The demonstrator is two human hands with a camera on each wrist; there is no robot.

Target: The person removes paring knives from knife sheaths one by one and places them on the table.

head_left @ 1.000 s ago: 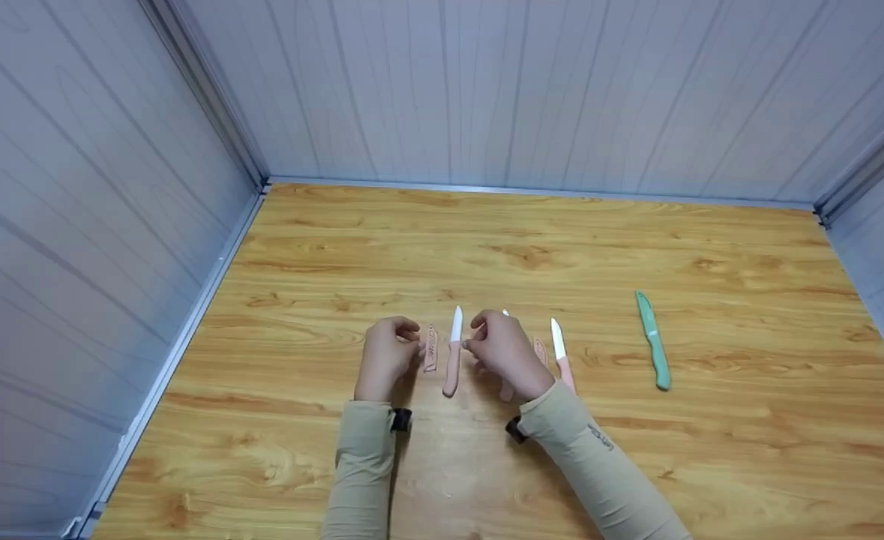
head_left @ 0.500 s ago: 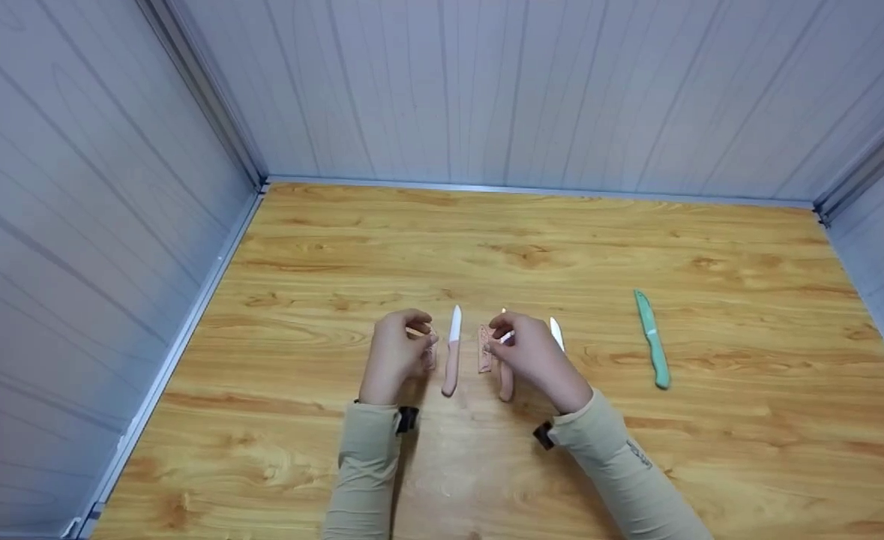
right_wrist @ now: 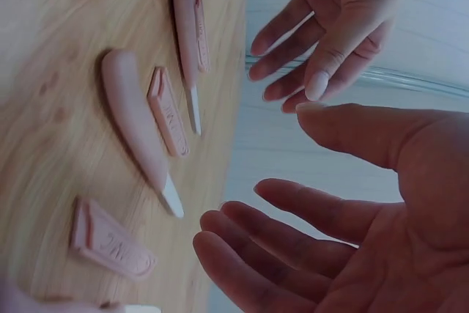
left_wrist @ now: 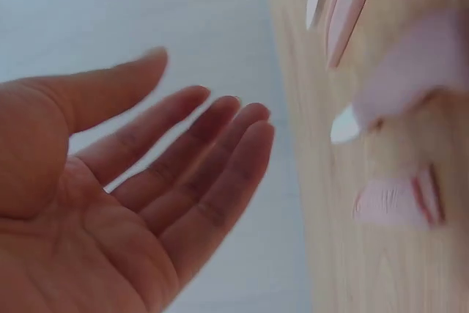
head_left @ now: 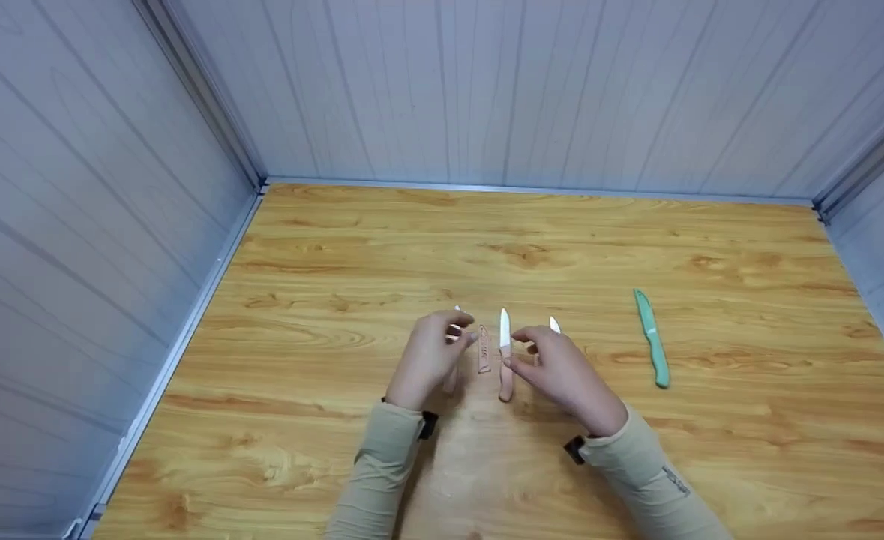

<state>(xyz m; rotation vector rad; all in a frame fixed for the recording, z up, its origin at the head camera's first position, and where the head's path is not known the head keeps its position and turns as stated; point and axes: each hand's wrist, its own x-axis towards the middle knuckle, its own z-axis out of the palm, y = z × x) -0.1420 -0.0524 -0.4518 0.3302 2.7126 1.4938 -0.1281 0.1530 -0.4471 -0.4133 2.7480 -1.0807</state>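
Observation:
Both hands hover over a row of pink-handled knives with white blades and separate pink sheaths. The left hand (head_left: pixel 434 352) holds nothing and is above the leftmost knife (head_left: pixel 450 382), covering its sheath in the head view. In the left wrist view its fingers (left_wrist: pixel 212 181) are loosely extended. To its right lie a pink sheath (head_left: pixel 484 349) and the middle knife (head_left: pixel 505 375), blade pointing away. The right hand (head_left: pixel 558 367), also holding nothing, has its fingertips beside the middle knife. It partly hides a third knife (head_left: pixel 555 325). The right wrist view shows another sheath (right_wrist: pixel 110 243) below the middle knife.
A green knife (head_left: pixel 659 360) in a green sheath lies apart, to the right on the wooden table (head_left: pixel 367 255). Pale panel walls (head_left: pixel 471 90) close in the table at the back and on both sides.
Both hands have shifted right. The left now covers the leftmost knife and sheath; the right has uncovered the middle knife and sheath and partly hides the third knife. The knives lie where they were.

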